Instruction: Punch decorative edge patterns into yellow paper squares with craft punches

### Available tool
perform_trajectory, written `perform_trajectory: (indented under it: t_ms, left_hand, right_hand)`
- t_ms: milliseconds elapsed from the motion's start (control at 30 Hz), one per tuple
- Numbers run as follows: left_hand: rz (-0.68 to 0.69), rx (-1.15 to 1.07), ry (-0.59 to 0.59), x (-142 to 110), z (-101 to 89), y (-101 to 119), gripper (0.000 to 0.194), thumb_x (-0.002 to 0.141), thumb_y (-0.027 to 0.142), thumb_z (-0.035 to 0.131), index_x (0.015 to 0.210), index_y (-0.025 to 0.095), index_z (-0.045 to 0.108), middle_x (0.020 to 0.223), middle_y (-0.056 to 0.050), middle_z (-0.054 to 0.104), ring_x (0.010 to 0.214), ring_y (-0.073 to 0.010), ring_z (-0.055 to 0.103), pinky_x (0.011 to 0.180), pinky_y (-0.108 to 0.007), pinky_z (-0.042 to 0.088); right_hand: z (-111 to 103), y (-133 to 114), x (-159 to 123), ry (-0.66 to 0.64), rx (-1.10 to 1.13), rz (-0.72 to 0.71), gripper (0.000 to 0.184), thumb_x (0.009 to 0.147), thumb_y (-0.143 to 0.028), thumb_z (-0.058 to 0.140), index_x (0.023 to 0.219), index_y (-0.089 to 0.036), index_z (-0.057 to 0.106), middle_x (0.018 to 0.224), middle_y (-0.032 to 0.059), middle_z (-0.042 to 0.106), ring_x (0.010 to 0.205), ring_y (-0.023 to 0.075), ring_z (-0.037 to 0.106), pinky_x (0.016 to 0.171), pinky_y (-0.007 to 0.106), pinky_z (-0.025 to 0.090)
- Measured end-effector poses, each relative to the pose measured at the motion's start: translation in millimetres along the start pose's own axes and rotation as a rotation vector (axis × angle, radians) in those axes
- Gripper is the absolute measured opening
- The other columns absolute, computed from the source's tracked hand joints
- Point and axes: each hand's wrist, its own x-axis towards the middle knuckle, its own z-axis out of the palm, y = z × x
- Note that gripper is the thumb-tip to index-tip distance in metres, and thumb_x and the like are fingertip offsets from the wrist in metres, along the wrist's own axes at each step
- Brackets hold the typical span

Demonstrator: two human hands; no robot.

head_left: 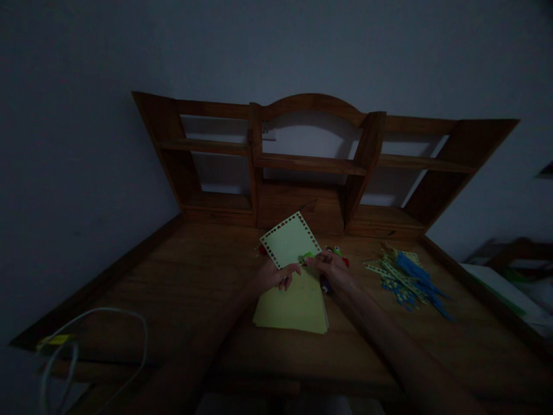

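A pale yellow-green sheet of paper is held up at a tilt, with rows of small punched shapes along its edges. My left hand grips its lower corner, the fingers curled at the edge. My right hand is closed at the right lower edge around a small green paper punch, partly hidden by the fingers. Below both hands lies a stack of yellow paper on the wooden desk.
Right of my hands lies a pile of blue and yellow paper strips. Small coloured items, among them a dark purple one, sit beside the stack. A white cable loops at the left front. A wooden shelf unit stands behind.
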Motion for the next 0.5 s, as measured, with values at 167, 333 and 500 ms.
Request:
perform_trajectory:
  t_ms: [167, 333, 500]
  left_hand:
    - [0.006, -0.024, 0.045, -5, 4.4, 12, 0.04, 0.083, 0.052, 0.057, 0.081, 0.012, 0.058, 0.056, 0.002, 0.055, 0.041, -0.0074, 0.047, 0.039, -0.018, 0.036]
    - [0.067, -0.046, 0.072, -9, 5.0, 22, 0.041, 0.086, 0.052, 0.054, 0.076, 0.013, 0.057, 0.061, 0.0, 0.057, 0.044, -0.0073, 0.047, 0.041, -0.019, 0.037]
    - [0.104, 0.017, 0.076, -6, 3.8, 16, 0.04, 0.089, 0.051, 0.051, 0.078, 0.013, 0.057, 0.063, 0.0, 0.056, 0.044, -0.0068, 0.047, 0.042, -0.019, 0.037]
  right_hand:
    - [2, 2, -1, 0.051, 0.078, 0.038, 0.037, 0.057, -0.044, 0.084, 0.059, -0.018, 0.058, 0.054, -0.0025, 0.057, 0.047, 0.0112, 0.048, 0.047, 0.025, 0.031]
    - [6, -4, -4, 0.063, 0.085, 0.018, 0.038, 0.06, -0.043, 0.084, 0.057, -0.018, 0.055, 0.048, -0.0061, 0.048, 0.042, 0.0072, 0.036, 0.043, 0.025, 0.022]
    - [8, -5, -1, 0.088, 0.17, -0.017, 0.032, 0.063, -0.039, 0.083, 0.062, -0.019, 0.059, 0.051, -0.0057, 0.052, 0.045, 0.0082, 0.041, 0.047, 0.025, 0.028]
